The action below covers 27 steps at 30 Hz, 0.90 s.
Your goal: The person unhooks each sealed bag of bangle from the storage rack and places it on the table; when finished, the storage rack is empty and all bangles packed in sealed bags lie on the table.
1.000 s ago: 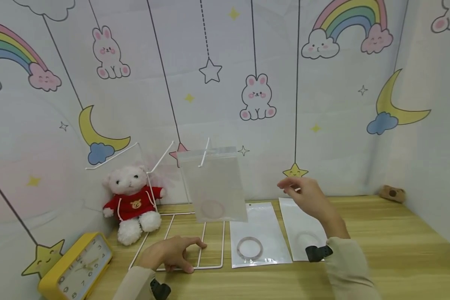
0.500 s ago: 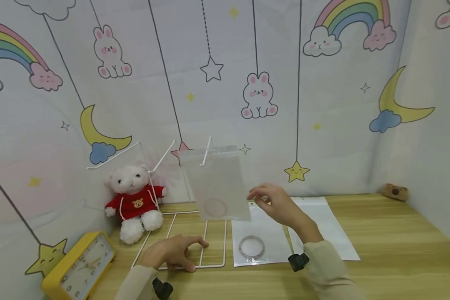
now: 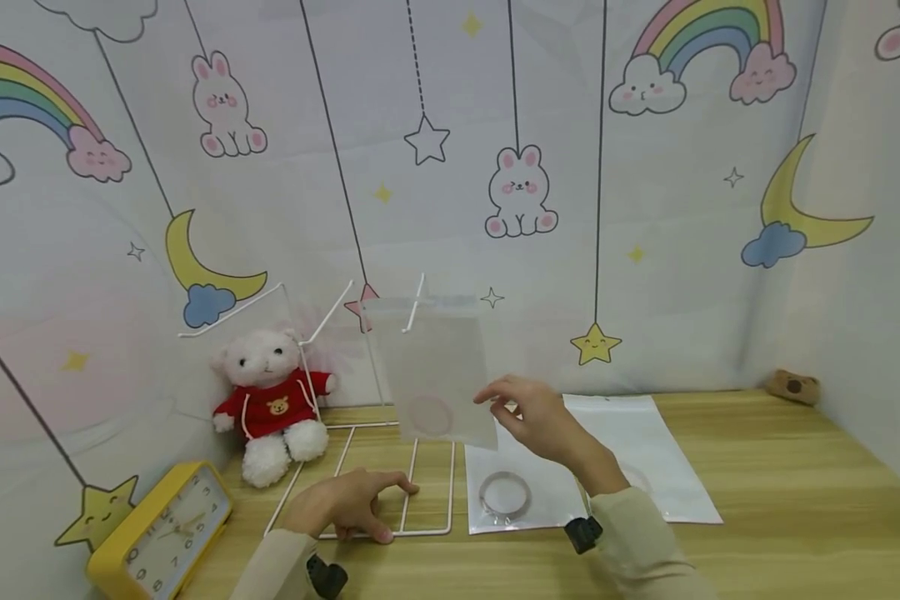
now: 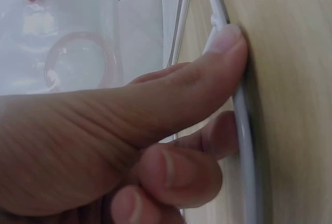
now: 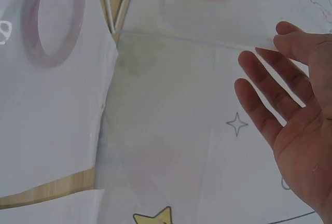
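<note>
1. We see a clear plastic pouch with a pale pink ring inside (image 3: 433, 375) hanging from a prong of a white wire display rack (image 3: 360, 467), above the rack's flat base and in front of the patterned backdrop.
2. Our right hand (image 3: 536, 417) is raised just beside the pouch's lower right edge. In the right wrist view its fingers (image 5: 270, 105) are straight and slightly spread, holding nothing; whether a fingertip touches the pouch we cannot tell.
3. Our left hand (image 3: 345, 504) rests on the rack's base on the light wooden table (image 3: 795, 500). In the left wrist view the thumb (image 4: 207, 73) presses on the white wire while the other fingers curl beneath it, so the hand grips the wire.
4. Just to the right of the rack, a white-backed flat pouch holding a translucent ring (image 3: 506, 496) lies on the table, below our right hand.
5. A second white flat pouch (image 3: 645, 454) lies beside it further right, partly covered by our right forearm.
6. To the left of the rack a white plush bear in a red hoodie (image 3: 270, 400) sits against the backdrop.
7. A yellow alarm clock (image 3: 161, 533) stands at the near left corner of the table.
8. A small brown plush toy (image 3: 793, 386) lies at the far right, by the wall.
</note>
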Available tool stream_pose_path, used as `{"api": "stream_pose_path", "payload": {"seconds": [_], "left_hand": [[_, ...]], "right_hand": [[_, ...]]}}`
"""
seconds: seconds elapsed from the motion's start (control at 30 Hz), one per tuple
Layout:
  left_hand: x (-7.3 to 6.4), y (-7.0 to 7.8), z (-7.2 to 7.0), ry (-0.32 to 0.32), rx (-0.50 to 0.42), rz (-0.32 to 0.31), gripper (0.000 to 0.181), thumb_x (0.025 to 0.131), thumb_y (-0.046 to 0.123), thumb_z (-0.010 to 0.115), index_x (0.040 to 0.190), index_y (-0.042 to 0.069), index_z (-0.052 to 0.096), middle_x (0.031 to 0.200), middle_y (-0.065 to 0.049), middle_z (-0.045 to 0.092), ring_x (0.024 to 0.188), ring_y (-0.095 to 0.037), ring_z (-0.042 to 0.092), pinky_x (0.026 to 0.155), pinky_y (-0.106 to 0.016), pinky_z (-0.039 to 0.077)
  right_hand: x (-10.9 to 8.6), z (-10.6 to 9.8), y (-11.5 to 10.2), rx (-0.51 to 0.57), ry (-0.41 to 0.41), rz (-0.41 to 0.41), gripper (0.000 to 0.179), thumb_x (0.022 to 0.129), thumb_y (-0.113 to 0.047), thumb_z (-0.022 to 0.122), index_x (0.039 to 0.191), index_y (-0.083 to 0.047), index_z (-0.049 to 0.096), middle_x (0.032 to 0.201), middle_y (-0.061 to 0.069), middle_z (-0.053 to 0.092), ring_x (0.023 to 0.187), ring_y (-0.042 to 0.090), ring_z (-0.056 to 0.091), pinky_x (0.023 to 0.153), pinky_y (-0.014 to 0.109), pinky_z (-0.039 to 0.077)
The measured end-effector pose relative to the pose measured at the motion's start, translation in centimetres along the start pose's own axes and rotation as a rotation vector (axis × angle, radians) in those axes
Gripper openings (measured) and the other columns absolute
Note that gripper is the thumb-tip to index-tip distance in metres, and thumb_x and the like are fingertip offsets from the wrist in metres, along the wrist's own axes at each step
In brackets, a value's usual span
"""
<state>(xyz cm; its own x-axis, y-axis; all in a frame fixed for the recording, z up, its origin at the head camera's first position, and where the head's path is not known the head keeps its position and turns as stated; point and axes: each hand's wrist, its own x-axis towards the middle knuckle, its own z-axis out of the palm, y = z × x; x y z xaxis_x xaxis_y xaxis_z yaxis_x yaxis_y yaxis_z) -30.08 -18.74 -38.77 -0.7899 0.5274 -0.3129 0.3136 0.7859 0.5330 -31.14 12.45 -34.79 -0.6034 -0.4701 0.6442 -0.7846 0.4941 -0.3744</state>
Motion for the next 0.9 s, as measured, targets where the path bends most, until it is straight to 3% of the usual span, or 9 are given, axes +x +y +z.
{"api": "stream_pose_path", "payload": {"seconds": [0.27, 0.53, 0.9], "left_hand": [[-0.2, 0.2, 0.0, 0.000, 0.006, -0.002, 0.060, 0.082, 0.012, 0.083, 0.133, 0.028, 0.058, 0.067, -0.004, 0.058, 0.047, -0.012, 0.048, 0.040, -0.023, 0.039], [-0.2, 0.0, 0.0, 0.003, -0.002, 0.026, 0.059, 0.082, 0.012, 0.084, 0.133, 0.026, 0.058, 0.063, -0.002, 0.058, 0.045, -0.011, 0.047, 0.038, -0.023, 0.038], [0.0, -0.2, 0.1, 0.003, -0.016, 0.044, 0.057, 0.081, 0.012, 0.084, 0.131, 0.026, 0.059, 0.058, 0.000, 0.052, 0.043, -0.010, 0.044, 0.038, -0.021, 0.036]], "right_hand": [[0.2, 0.7, -1.2, -0.032, -0.017, -0.007, 0.030, 0.093, 0.003, 0.062, 0.121, -0.007, 0.070, 0.118, 0.005, 0.071, 0.101, 0.019, 0.067, 0.074, 0.027, 0.056], [0.5, -0.3, -1.6, -0.014, 0.018, -0.003, 0.021, 0.094, 0.001, 0.064, 0.109, -0.008, 0.075, 0.108, 0.001, 0.074, 0.091, 0.012, 0.067, 0.072, 0.027, 0.056], [0.4, -3.2, -2.1, -0.090, 0.201, -0.051, 0.014, 0.090, 0.001, 0.072, 0.097, -0.009, 0.076, 0.095, -0.002, 0.075, 0.080, 0.010, 0.069, 0.067, 0.023, 0.056]]}}
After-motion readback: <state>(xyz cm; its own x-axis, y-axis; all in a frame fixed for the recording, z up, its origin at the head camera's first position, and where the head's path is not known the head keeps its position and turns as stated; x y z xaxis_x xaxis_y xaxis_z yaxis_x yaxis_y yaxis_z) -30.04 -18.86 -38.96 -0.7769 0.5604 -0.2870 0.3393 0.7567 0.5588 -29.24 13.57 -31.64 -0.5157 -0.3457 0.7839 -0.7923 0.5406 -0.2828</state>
